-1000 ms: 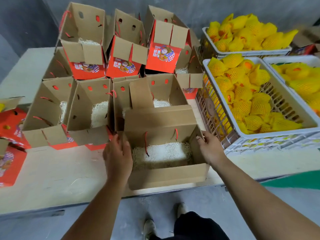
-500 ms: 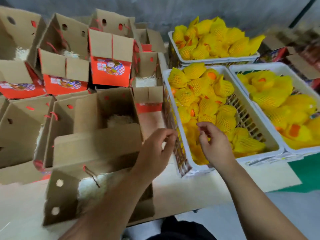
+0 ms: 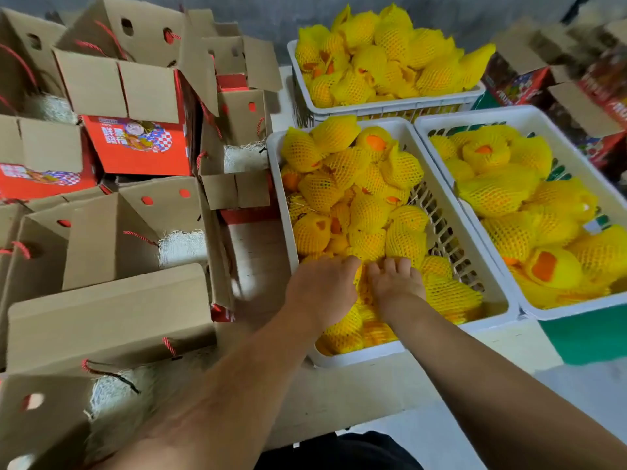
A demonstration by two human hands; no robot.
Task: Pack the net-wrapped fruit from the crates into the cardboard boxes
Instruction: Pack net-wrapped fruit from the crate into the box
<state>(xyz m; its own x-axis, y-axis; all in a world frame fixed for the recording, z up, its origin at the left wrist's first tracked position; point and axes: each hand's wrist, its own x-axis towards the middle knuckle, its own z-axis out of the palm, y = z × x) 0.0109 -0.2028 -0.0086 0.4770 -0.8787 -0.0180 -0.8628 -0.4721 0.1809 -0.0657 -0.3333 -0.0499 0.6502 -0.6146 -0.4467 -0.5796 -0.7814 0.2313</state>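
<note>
Yellow foam netting everywhere in the head view. Both my hands are down in the nearest crate (image 3: 342, 359), left hand (image 3: 320, 288) and right hand (image 3: 395, 283) side by side on the net-wrapped fruit (image 3: 368, 242), probably scooping several at once. Can't tell if my fingers actually grip anything yet. Orange skin peeks through the netting. Open cardboard box (image 3: 101, 334) waits just left.
</note>
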